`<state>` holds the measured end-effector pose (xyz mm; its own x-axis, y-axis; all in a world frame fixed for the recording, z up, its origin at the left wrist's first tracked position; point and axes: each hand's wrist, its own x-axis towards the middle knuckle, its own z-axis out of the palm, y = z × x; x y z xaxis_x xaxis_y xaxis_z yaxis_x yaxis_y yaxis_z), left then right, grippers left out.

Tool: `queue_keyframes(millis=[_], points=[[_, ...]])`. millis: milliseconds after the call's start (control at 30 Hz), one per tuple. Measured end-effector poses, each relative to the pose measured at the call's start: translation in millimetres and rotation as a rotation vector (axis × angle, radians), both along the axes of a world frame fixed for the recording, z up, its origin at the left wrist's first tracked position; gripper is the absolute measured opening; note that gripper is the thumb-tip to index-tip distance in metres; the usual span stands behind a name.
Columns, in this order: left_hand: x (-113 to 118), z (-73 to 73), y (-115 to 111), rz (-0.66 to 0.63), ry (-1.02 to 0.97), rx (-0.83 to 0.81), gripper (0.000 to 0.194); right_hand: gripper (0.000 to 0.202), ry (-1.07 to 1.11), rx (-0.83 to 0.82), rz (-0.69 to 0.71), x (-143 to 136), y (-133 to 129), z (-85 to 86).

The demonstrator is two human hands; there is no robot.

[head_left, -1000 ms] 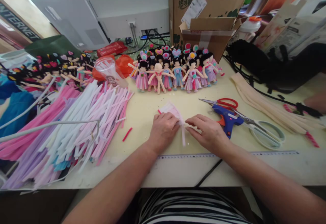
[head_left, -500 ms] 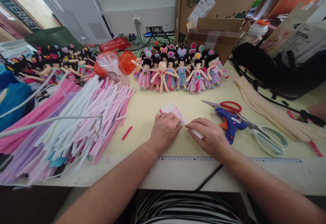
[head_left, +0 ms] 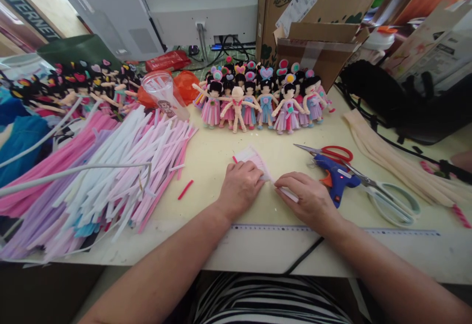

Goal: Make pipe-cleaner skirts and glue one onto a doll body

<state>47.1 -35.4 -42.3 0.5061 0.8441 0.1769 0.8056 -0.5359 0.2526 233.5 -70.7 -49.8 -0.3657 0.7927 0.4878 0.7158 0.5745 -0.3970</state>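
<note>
A pale pink-and-white ribbed piece (head_left: pixel 250 156), apparently made of fuzzy strips side by side, lies on the table. My left hand (head_left: pixel 241 182) presses on it with curled fingers, hiding its lower part. At its right corner, my right hand (head_left: pixel 308 198) pinches the end of a thin pale strand with thumb and forefinger. A white strip (head_left: pixel 288 194) shows beneath the right hand's fingers. Close to the right hand sits a blue glue gun (head_left: pixel 337 179). A short red pipe cleaner piece (head_left: pixel 185 190) rests left of my left hand.
Red-handled scissors (head_left: pixel 337 154) and white-handled scissors (head_left: pixel 394 203) lie at the right. Pastel pipe cleaners (head_left: pixel 121 166) are heaped at the left. Small dolls (head_left: pixel 265 98) stand behind, before a cardboard box (head_left: pixel 317 48). A ruler (head_left: pixel 269 227) lies near the front edge.
The view has shifted slightly. My right fingertips have moved a little to the right, away from my left hand, which stays on the pale ribbed piece.
</note>
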Motion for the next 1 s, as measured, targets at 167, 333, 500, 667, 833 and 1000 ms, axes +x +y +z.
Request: queue_keyframes(millis=[167, 333, 500, 667, 833, 1000], points=[[0.4, -1.1, -0.3, 0.009, -0.002, 0.009, 0.015, 0.014, -0.049, 0.021, 0.024, 0.2, -0.8, -2.9], [0.2, -1.9, -0.3, 0.003, -0.01, 0.014, 0.016, 0.016, -0.093, 0.021, 0.03, -1.4, -0.7, -6.8], [0.0, -1.2, -0.4, 0.004, -0.013, 0.006, 0.017, 0.016, -0.094, 0.01, 0.024, -3.8, -1.2, -9.8], [-0.2, -2.5, -0.3, 0.002, -0.005, 0.011, 0.018, 0.017, -0.117, -0.004, 0.033, -4.2, -1.1, -9.7], [-0.6, -3.1, -0.1, 0.003, -0.009, 0.003, 0.017, 0.016, -0.119, -0.02, 0.036, -3.9, -0.8, -8.5], [-0.6, -1.8, -0.3, -0.001, -0.018, 0.003, 0.016, 0.017, -0.119, -0.028, 0.039, -4.0, -1.0, -9.1]])
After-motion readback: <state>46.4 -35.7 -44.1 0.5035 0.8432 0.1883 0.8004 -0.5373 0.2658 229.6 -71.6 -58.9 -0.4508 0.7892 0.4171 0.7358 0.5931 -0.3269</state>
